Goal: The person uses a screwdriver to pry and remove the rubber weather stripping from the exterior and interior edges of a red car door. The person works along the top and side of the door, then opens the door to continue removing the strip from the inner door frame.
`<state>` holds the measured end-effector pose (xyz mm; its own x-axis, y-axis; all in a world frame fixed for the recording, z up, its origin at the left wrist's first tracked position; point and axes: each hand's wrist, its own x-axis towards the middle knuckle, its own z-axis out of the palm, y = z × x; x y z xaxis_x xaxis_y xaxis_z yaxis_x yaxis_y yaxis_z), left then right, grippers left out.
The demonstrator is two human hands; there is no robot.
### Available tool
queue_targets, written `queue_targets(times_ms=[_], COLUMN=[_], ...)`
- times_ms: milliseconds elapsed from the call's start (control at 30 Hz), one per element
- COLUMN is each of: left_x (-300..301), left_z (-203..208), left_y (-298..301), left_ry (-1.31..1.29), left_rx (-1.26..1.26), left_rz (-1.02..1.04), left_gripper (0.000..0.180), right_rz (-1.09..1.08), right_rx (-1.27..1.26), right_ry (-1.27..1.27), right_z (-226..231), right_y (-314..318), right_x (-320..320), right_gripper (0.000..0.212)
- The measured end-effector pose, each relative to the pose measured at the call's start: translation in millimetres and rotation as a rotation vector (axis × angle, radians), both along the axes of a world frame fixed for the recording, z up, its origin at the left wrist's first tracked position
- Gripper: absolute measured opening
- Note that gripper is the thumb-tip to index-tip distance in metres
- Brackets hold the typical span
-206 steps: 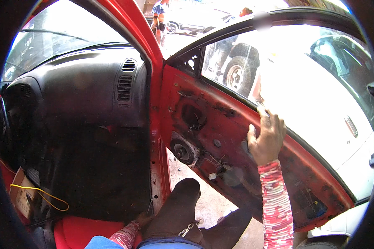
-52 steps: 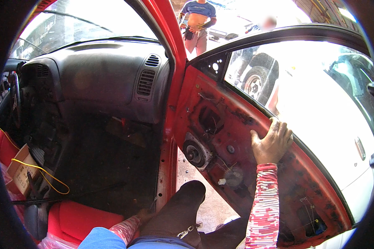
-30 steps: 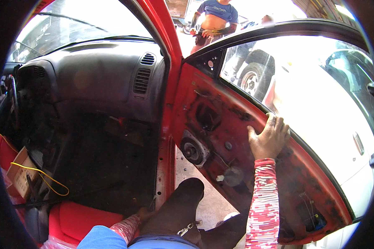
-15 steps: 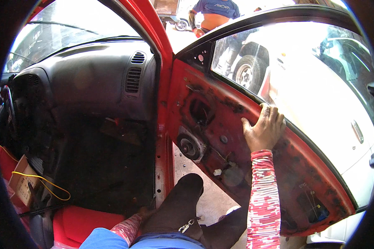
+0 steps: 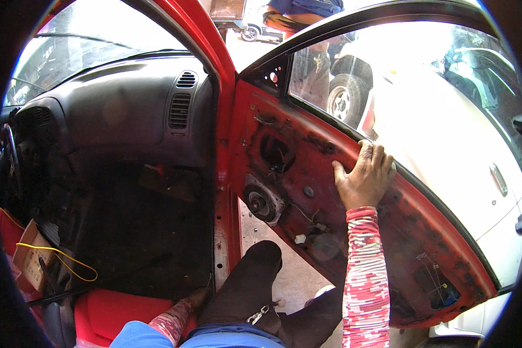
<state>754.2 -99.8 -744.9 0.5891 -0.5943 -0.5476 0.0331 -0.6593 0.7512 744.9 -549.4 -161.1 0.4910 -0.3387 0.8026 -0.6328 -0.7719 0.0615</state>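
Right hand (image 5: 364, 181) spread open, palm flat against stripped red steel car door (image 5: 307, 174) just under its window sill, swung open at right. Heavy, rigid, sharp-edged at cut-outs; best gripped along top ledge. Left hand (image 5: 198, 297) low by dark knee, grip unclear

The stripped door (image 5: 388, 232) is bare painted metal, red, dull and grimy with rusty patches. Just above it the window glass (image 5: 435, 104) is smooth and glossy. Well left of the door, the dashboard (image 5: 127, 116) looks like matt dark plastic, and a brown cardboard box (image 5: 32, 261) sits low.
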Motion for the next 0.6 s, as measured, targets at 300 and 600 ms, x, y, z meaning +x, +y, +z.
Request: queue_targets(times_ms=[300,600], left_x=[-5,-4], left_z=[-44,-5], left_y=[15,-13], left_ry=[-0.436,-0.272], left_rx=[0.213,0.479], left_rz=[-0.206,-0.158], left_gripper=[0.033,0.043], right_rz=[0.026,0.037], right_rx=[-0.013,-0.009], right_ry=[-0.007,-0.014], right_z=[1,-1], right_y=[1,-3], right_x=[-1,0], right_gripper=[0.071,0.071])
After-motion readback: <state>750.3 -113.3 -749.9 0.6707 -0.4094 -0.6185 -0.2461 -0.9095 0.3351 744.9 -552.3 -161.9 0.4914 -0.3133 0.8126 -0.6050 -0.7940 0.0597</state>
